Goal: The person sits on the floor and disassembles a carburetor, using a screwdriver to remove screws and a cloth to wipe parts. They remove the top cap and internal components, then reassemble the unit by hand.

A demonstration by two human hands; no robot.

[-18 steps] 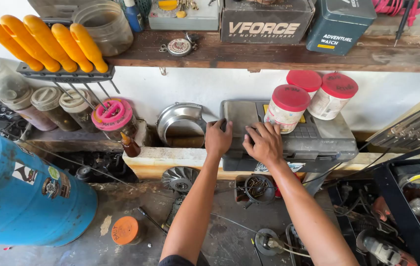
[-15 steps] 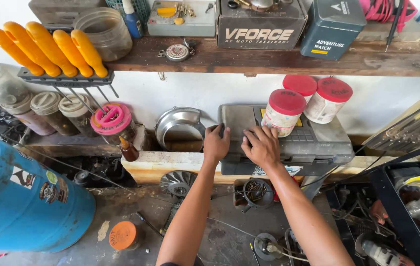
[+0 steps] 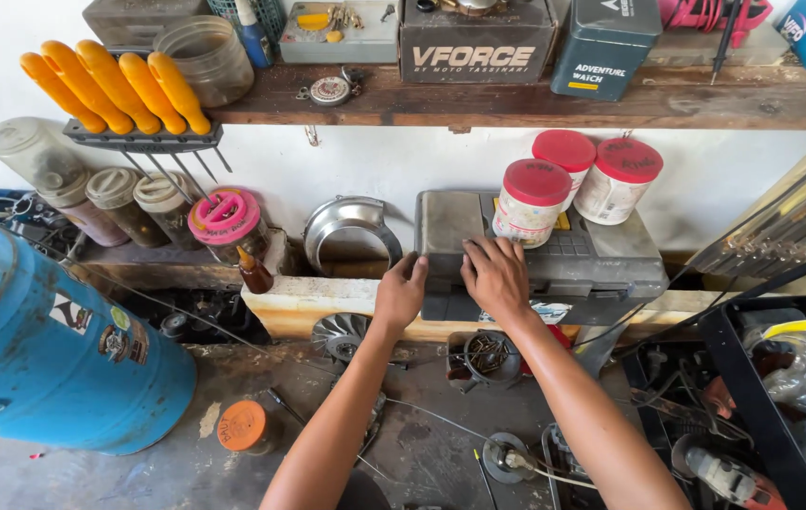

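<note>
Grey plastic toolbox (image 3: 554, 260) sat on low ledge against white wall. Left hand (image 3: 401, 293) gripped its front left corner; right hand (image 3: 496, 276) lay flat, fingers spread, on lid. Three red-lidded jars (image 3: 533, 202) stood on lid behind. Blue drum (image 3: 53, 359) far left.

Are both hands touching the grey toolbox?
Yes, the left hand grips the front corner of the grey toolbox, and the right hand lies flat on its lid.

Both hands (image 3: 450, 283) on grey toolbox (image 3: 601, 260)
</note>
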